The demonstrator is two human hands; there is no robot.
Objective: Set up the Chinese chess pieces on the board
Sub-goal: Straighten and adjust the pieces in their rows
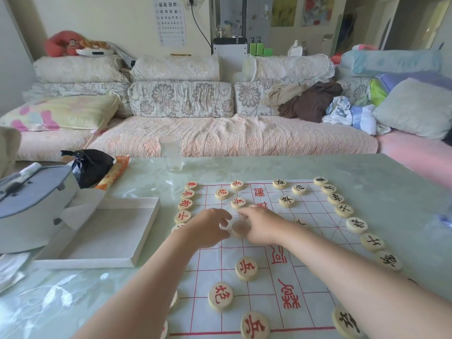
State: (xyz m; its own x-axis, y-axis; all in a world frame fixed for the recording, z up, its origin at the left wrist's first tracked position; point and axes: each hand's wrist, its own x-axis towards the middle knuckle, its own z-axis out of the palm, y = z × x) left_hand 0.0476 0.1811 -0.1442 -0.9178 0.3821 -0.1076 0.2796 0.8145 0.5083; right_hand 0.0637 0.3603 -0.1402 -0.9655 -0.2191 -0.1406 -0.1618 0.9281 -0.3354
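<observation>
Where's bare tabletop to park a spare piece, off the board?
Free: the table strip right of the glass, beyond the board; also the near-left corner below the white box. Crowded: far left, by the grey case and black bag.

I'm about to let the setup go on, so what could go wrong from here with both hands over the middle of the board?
1. Both forearms cross the board; the right one passes close to the black pieces along the right edge and could knock them.
2. The left hand and right hand crowd one blurred piece, so it may slip or land off its point.
3. The board looks like thin sheet; a dragging wrist may shift it.
</observation>
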